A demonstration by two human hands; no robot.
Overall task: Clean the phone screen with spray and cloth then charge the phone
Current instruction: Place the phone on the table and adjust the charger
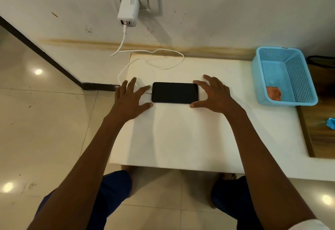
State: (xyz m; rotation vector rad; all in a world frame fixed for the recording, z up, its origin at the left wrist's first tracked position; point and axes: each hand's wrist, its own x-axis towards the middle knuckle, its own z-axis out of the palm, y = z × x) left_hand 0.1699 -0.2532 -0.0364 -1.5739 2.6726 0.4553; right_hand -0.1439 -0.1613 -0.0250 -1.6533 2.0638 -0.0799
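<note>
Both bare forearms reach over the white desk (174, 139). Left hand (129, 99) and right hand (215, 93), fingers spread apart, holding nothing, flank the flat black phone (175, 92); the white cable (159, 61) runs to the white wall charger (128, 11).

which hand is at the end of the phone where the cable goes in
The left hand: the white cable meets the phone there; the right hand is opposite.
</note>
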